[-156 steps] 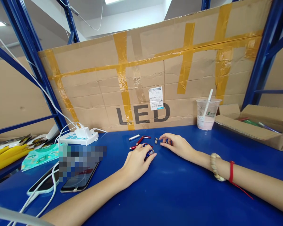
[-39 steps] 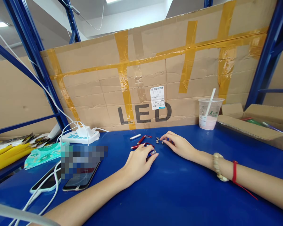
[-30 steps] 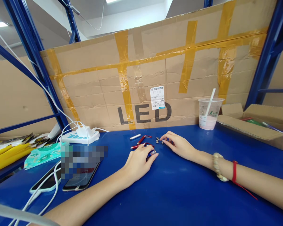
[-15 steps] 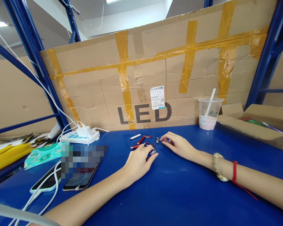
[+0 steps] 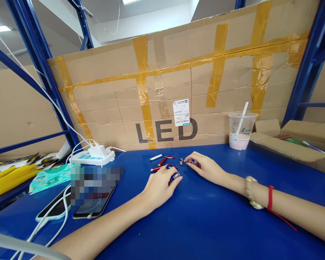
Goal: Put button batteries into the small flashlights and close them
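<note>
**Both hands down among small torch parts on the blue bench**

The left hand (image 5: 160, 187) lies palm-down on the blue bench top (image 5: 206, 224), its fingers curled over a small blue keychain torch (image 5: 174, 176) whose silver end pokes out past the fingertips; the hand is closed on it. The right hand (image 5: 206, 168) rests just right of that torch, thumb and forefinger pinched together at a small dark piece too tiny to identify, so whether it truly grips it cannot be told. A cluster of button cells (image 5: 181, 161) sits just beyond the torch, touching distance from the right fingertips. Two red torches (image 5: 162, 164) lie just behind the left hand, and a silver tube (image 5: 155, 157) lies a little farther back and left of them.

Well behind the blue torch stands a taped cardboard sheet (image 5: 178, 83) marked LED. Far right of the torch are a plastic cup with a straw (image 5: 241, 130) and an open carton (image 5: 295, 144). Far left of it lie two phones (image 5: 78, 206), a white power strip (image 5: 93, 156) and a teal packet (image 5: 51, 177).
</note>
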`<state>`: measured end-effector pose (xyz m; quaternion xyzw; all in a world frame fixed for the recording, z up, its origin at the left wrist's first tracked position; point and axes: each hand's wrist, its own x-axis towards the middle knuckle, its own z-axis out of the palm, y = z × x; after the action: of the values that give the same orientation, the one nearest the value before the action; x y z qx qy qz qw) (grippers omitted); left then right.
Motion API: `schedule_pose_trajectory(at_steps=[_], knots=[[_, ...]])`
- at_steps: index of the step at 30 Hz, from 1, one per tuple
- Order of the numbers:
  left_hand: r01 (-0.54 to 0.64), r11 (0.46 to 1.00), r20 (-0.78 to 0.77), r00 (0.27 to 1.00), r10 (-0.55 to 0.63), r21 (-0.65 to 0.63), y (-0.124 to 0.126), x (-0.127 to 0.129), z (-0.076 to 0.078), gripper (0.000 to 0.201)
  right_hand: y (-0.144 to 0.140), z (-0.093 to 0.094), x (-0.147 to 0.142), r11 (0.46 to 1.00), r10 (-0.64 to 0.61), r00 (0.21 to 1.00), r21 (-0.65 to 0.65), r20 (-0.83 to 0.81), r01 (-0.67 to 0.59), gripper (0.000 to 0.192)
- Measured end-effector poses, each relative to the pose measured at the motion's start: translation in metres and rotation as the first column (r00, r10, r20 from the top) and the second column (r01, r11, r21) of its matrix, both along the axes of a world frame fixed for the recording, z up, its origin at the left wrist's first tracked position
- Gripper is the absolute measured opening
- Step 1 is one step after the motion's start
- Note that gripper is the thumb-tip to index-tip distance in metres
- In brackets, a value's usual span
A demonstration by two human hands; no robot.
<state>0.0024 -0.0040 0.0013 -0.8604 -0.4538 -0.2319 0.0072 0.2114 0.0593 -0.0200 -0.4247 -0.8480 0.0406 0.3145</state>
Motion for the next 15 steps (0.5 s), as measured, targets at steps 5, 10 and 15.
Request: schedule_pose_trajectory(at_steps=[5, 10, 15], knots=[[-0.004, 1.0, -0.006, 1.0, 0.004, -0.003, 0.0005, -0.0007, 0.0006, 0.022, 0.0, -0.0001, -0.0004, 1.0, 0.003, 1.0, -0.001, 0.006, -0.003, 0.018], [-0.006, 1.0, -0.013, 1.0, 0.006, -0.003, 0.0008, 0.0002, 0.0002, 0.023, 0.0002, 0.0001, -0.0009, 1.0, -0.002, 1.0, -0.005, 0.003, 0.002, 0.017], [-0.009, 1.0, -0.012, 1.0, 0.008, -0.012, 0.0, 0.0004, 0.0007, 0.024, -0.0003, 0.0003, -0.0008, 1.0, -0.005, 1.0, -0.006, 0.008, 0.005, 0.018]])
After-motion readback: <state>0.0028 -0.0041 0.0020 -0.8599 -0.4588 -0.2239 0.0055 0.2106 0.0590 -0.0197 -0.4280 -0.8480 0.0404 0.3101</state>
